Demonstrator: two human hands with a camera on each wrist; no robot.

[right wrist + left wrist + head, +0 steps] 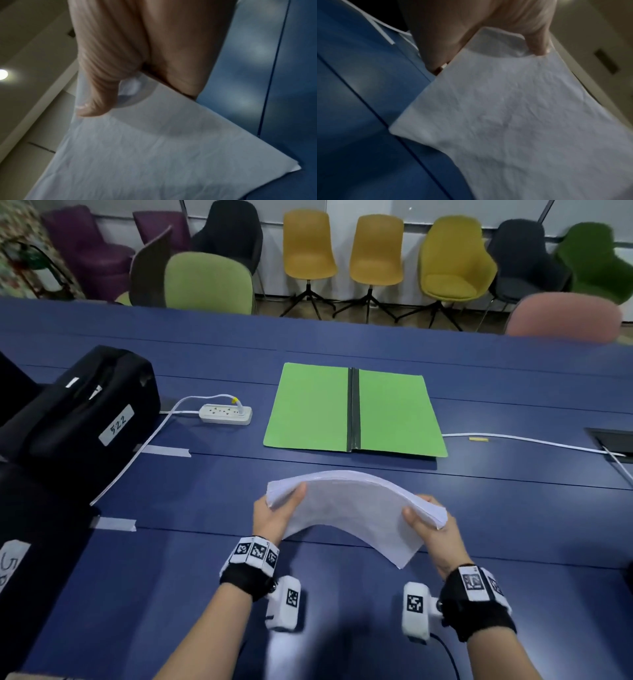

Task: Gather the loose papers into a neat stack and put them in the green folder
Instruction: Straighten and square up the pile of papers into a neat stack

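Note:
A thick stack of white papers (352, 508) arches upward above the blue table (205, 577), held at both short ends. My left hand (277, 511) grips its left end, thumb on top. My right hand (430, 525) grips the right end the same way. The left wrist view shows the paper stack (513, 121) pinched by my left hand (488, 44); the right wrist view shows the paper stack (145, 148) under the thumb of my right hand (120, 88). The green folder (354, 410) lies open and flat just beyond the stack, black spine in the middle.
A white power strip (226, 414) with its cable lies left of the folder. A black bag (85, 412) labelled 522 sits at the left. A white cable (531, 441) runs to a table socket box (613, 445) at the right. Chairs (308, 248) line the far side.

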